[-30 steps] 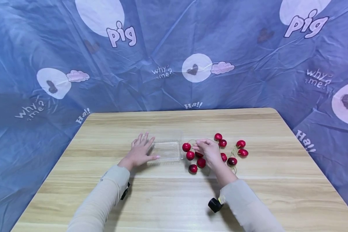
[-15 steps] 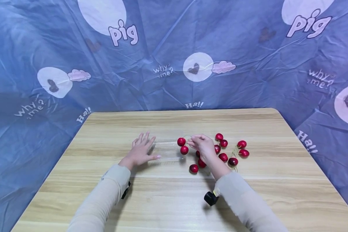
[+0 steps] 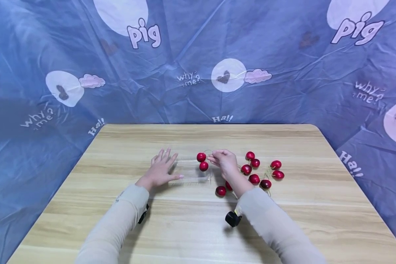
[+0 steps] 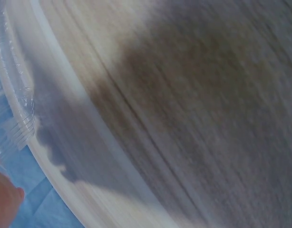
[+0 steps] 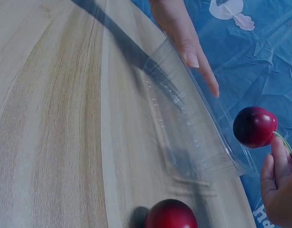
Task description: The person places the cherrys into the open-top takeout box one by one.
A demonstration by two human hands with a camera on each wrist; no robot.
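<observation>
My right hand (image 3: 227,164) pinches the green stems of a pair of red cherries (image 3: 201,157) and holds them over the right end of a clear plastic box (image 3: 195,179). In the right wrist view one held cherry (image 5: 254,127) hangs beside the box's rim, and the fingertips grip its stem. With fingers spread, my left hand (image 3: 159,173) rests at the left end of the box. The transparent box (image 5: 177,118) looks bare inside in the right wrist view. Only a bit of the left hand (image 4: 4,199) shows in the left wrist view, near the box's edge.
Several more cherries (image 3: 254,179) with stems lie on the wooden table (image 3: 184,223) to the right, some partly hidden by the right forearm. One loose cherry (image 3: 220,191) lies nearest the front. A blue printed cloth (image 3: 171,99) hangs behind the table.
My right hand has lifted the cherry pair by the stems and carried it left, from the table beside the box to over the box. The left hand has stayed in place.
</observation>
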